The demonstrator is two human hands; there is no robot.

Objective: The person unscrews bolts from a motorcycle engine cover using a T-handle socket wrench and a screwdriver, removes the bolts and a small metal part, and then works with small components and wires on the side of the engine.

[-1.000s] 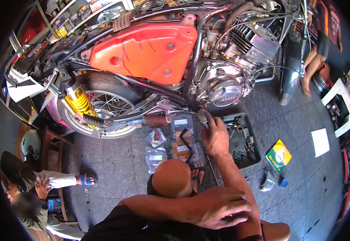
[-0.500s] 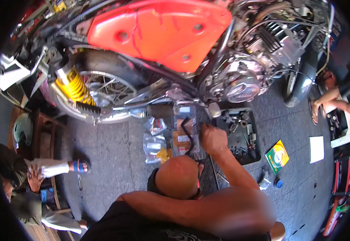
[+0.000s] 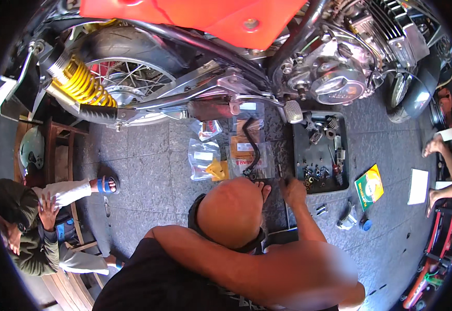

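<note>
My right hand (image 3: 294, 194) is low over the floor, beside the near left corner of a dark parts tray (image 3: 321, 190). Its fingers are curled closed around something small and dark that I cannot make out. A thin metal piece (image 3: 281, 170) lies just beyond the fingers. My left arm (image 3: 195, 243) bends around my raised knee (image 3: 231, 210), and the left hand is hidden. Left of the right hand, a black bent lever (image 3: 252, 140) rests on clear plastic parts bags (image 3: 236, 155). Small metal parts (image 3: 322, 209) lie on the floor just right of my forearm.
A motorcycle (image 3: 226, 88) with a red side panel (image 3: 210, 20) stands across the far side. To the right are a green-yellow packet (image 3: 369, 187), a blue cap (image 3: 366, 224) and a white sheet (image 3: 418, 186). A seated person (image 3: 29, 228) is at left; another person's legs (image 3: 446, 171) show at right.
My right hand has moved toward me along the tray's left side. The view has shifted, so the motorcycle and tray sit higher in it. The small metal parts by my forearm now show.
</note>
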